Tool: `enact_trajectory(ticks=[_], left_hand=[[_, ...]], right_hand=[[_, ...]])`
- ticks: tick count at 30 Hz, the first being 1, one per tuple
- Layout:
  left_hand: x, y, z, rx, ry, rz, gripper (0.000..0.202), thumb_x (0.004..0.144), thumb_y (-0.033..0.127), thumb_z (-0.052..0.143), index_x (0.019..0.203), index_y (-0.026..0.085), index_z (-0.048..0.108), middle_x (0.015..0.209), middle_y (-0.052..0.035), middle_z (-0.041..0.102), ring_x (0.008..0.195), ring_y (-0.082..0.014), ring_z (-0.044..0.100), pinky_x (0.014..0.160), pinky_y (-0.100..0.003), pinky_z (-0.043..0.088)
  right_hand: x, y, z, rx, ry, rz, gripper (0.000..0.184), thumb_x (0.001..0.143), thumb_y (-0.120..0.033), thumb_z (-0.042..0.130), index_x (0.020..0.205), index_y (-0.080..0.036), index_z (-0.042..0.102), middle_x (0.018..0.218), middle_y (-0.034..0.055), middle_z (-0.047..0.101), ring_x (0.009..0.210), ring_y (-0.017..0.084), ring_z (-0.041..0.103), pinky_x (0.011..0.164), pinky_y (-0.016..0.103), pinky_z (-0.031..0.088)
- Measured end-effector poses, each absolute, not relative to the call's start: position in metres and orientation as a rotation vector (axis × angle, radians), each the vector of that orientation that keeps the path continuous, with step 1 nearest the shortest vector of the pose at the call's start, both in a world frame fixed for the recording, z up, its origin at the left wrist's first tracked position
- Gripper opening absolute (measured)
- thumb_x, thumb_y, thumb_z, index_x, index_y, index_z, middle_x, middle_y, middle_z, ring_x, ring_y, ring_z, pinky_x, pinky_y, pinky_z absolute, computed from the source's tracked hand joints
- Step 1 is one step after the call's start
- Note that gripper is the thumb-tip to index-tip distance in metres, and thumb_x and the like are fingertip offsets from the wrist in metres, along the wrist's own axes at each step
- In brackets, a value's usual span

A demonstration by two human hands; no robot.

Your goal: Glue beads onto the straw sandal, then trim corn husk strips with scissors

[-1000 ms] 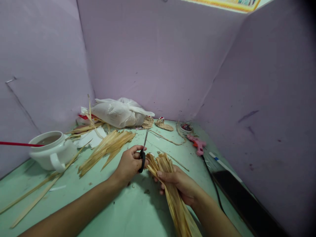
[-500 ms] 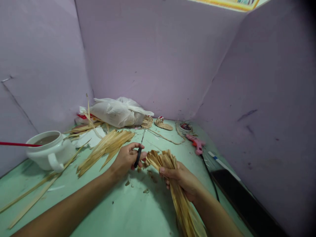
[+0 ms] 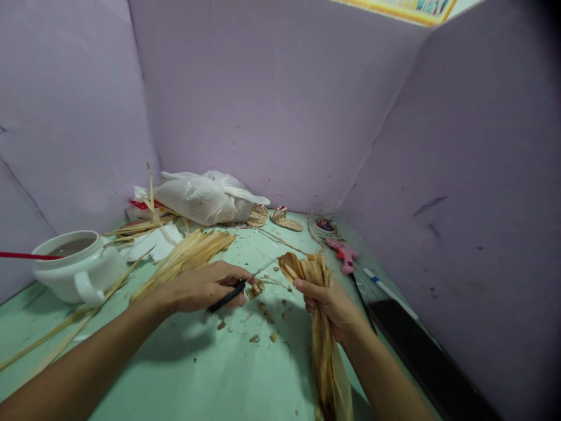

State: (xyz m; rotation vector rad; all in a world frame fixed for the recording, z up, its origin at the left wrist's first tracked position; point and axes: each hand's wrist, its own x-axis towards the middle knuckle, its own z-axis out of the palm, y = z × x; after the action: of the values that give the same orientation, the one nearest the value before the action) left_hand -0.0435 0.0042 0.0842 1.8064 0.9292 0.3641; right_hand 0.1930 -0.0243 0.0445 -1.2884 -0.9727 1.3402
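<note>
My left hand (image 3: 210, 286) is closed around the black handle of a pair of scissors (image 3: 227, 296), whose thin blades point up and right, apart from the husks. A crumpled husk scrap (image 3: 255, 288) is by the fingertips; whether the hand touches it I cannot tell. In my right hand (image 3: 331, 304), pinched between thumb and fingers, is a bundle of dried corn husks (image 3: 329, 368). Its gathered, uneven ends face up and left, and the long husks hang toward me. Small trimmings (image 3: 265, 313) lie scattered on the green table (image 3: 228, 380) between my hands.
More husks (image 3: 193, 254) lie behind my left hand. A white pot (image 3: 83, 272) of liquid with a red stick stands left. At the back are a white plastic bag (image 3: 205, 199) and woven slippers (image 3: 286, 220). A pink glue gun (image 3: 344, 254) and a dark slab (image 3: 421, 351) lie right.
My left hand has moved left with the scissors, away from the husk ends. The scissors have tilted to the right. The bundle in my right hand has shifted slightly right and its top is more upright.
</note>
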Motion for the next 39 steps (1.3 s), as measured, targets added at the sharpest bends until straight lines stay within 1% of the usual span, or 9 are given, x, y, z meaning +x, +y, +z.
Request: enact_trajectory(ticks=[3,5,10,14,20,24,30,34,39], left_hand=[[-0.036,-0.002,0.089,1.949,0.926,0.354,0.011,0.067,0.024,0.054,0.072,0.019,0.063,0.063,0.0016,0.056,0.054,-0.0122,0.043,0.049,-0.019,0.030],[-0.030,-0.006,0.088,2.021,0.974,0.351,0.007,0.066,0.022,0.053,0.066,0.019,0.059,0.058,0.0027,0.053,0.053,-0.0122,0.041,0.049,-0.020,0.028],[-0.020,-0.012,0.078,2.033,1.097,0.394,0.007,0.065,0.019,0.049,0.057,0.019,0.049,0.050,0.0040,0.042,0.049,-0.0115,0.036,0.044,-0.021,0.023],[-0.018,-0.014,0.073,1.931,1.100,0.482,0.008,0.064,0.018,0.048,0.056,0.019,0.047,0.050,0.0043,0.036,0.048,-0.0107,0.034,0.043,-0.021,0.022],[-0.019,-0.014,0.077,1.923,1.058,0.477,0.009,0.067,0.020,0.048,0.059,0.018,0.050,0.052,0.0036,0.041,0.048,-0.0109,0.038,0.044,-0.021,0.024],[-0.020,-0.013,0.082,2.007,1.057,0.480,0.010,0.068,0.019,0.046,0.060,0.018,0.052,0.052,0.0039,0.041,0.049,-0.0107,0.036,0.046,-0.022,0.025],[-0.021,-0.012,0.083,2.052,1.104,0.412,0.008,0.065,0.017,0.045,0.057,0.019,0.048,0.049,0.0047,0.040,0.048,-0.0104,0.035,0.044,-0.022,0.023],[-0.021,-0.012,0.081,2.029,1.076,0.426,0.009,0.063,0.016,0.044,0.055,0.019,0.046,0.049,0.0041,0.041,0.047,-0.0106,0.036,0.043,-0.022,0.023],[-0.022,-0.011,0.074,2.023,1.114,0.417,0.007,0.060,0.016,0.045,0.054,0.019,0.042,0.048,0.0052,0.035,0.047,-0.0095,0.031,0.041,-0.020,0.022]], right_hand=[[0.190,-0.025,0.041,-1.289,-0.971,1.334,0.028,0.056,-0.028,0.074,0.066,-0.017,0.049,0.046,-0.0092,0.037,0.039,0.005,0.029,0.038,0.021,0.022],[0.186,-0.026,0.040,-1.308,-0.979,1.318,0.029,0.055,-0.028,0.075,0.063,-0.017,0.049,0.045,-0.0091,0.037,0.038,0.005,0.029,0.038,0.021,0.021],[0.179,-0.029,0.039,-1.342,-1.035,1.313,0.028,0.053,-0.029,0.075,0.061,-0.017,0.051,0.044,-0.0084,0.038,0.038,0.005,0.031,0.038,0.022,0.021],[0.178,-0.030,0.041,-1.336,-0.997,1.353,0.030,0.053,-0.030,0.075,0.058,-0.017,0.049,0.041,-0.0088,0.037,0.037,0.005,0.029,0.038,0.022,0.021],[0.176,-0.033,0.043,-1.329,-0.906,1.460,0.031,0.053,-0.032,0.075,0.063,-0.018,0.049,0.035,-0.0096,0.036,0.034,0.005,0.027,0.037,0.021,0.018],[0.178,-0.032,0.043,-1.316,-0.912,1.444,0.031,0.052,-0.029,0.075,0.063,-0.017,0.049,0.038,-0.0101,0.036,0.035,0.004,0.027,0.037,0.020,0.020],[0.176,-0.032,0.044,-1.312,-0.918,1.409,0.031,0.052,-0.029,0.075,0.061,-0.017,0.048,0.042,-0.0095,0.037,0.036,0.003,0.029,0.037,0.020,0.020],[0.174,-0.033,0.042,-1.337,-0.925,1.393,0.030,0.052,-0.029,0.075,0.061,-0.017,0.049,0.039,-0.0098,0.036,0.035,0.004,0.028,0.036,0.020,0.019],[0.175,-0.033,0.041,-1.351,-0.951,1.385,0.028,0.053,-0.028,0.074,0.058,-0.017,0.049,0.037,-0.0095,0.036,0.034,0.004,0.028,0.036,0.020,0.018]])
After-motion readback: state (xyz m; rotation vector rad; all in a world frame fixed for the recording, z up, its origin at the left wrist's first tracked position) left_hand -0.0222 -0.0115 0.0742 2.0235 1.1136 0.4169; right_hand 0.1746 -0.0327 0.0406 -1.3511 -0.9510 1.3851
